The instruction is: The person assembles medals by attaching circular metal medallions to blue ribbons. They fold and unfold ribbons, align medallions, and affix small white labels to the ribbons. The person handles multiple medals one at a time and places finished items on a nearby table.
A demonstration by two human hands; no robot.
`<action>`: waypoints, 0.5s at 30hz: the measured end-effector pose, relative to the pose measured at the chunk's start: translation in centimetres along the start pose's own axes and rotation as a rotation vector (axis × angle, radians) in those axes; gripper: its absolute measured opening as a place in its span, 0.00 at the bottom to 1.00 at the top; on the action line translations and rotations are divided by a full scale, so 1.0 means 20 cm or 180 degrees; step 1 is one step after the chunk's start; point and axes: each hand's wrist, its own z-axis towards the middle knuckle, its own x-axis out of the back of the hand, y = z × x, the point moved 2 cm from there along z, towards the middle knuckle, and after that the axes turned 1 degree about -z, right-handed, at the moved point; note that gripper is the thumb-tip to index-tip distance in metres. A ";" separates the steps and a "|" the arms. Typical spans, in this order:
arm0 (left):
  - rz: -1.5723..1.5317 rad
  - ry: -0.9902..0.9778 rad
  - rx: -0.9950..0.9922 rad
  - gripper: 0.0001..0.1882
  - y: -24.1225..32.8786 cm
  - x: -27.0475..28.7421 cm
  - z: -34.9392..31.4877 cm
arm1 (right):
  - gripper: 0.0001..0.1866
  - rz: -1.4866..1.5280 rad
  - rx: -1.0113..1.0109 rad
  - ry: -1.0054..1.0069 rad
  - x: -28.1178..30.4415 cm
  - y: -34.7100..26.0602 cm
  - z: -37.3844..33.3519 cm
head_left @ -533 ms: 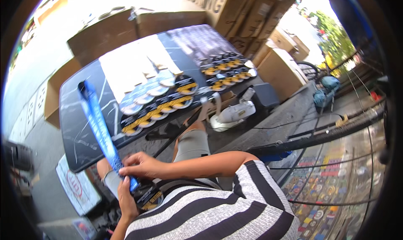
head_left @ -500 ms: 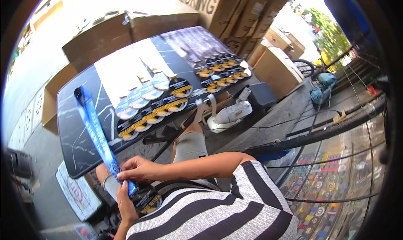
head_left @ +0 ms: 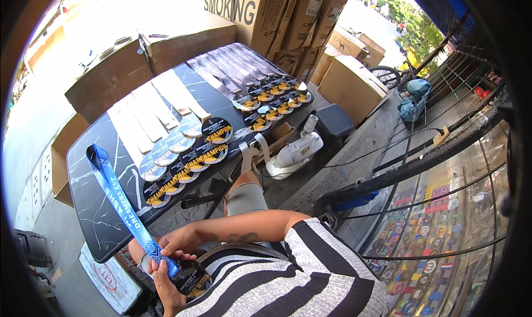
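A blue printed ribbon runs from the left part of the black marbled table down to my lap. My right hand pinches its lower end between thumb and forefinger, the other fingers loosely curled. Just below, my left hand grips the same end near a round black medal with pale and yellow lettering. That medal rests against my striped shirt, partly behind my left hand. How ribbon and medal join is hidden. Closest on the table are round medals with white ribbons, laid in overlapping rows.
More medals with dark patterned ribbons lie at the table's far right. A white device stands beside the right edge. Cardboard boxes line the far side. To the right are a black bar and a wire grid.
My view has shifted, so the table and medals appear farther left. Both hands remain on the ribbon's lower end; my right hand's fingers have spread a little.
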 end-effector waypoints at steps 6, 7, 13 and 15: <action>-0.0124 0.0085 0.0005 0.16 -0.01 0.00 -0.01 | 0.23 0.0118 0.0046 -0.0245 0.05 0.02 0.03; -0.0231 0.0013 -0.0012 0.16 -0.01 0.00 -0.01 | 0.23 0.0042 0.0072 -0.0226 0.05 0.02 0.03; -0.0139 0.0007 -0.0016 0.17 -0.02 0.01 0.01 | 0.33 0.0430 0.0089 -0.0527 0.04 0.02 0.05; -0.0085 0.0066 -0.0052 0.17 -0.02 0.01 0.00 | 0.34 0.0400 0.0130 -0.0533 0.03 0.02 0.06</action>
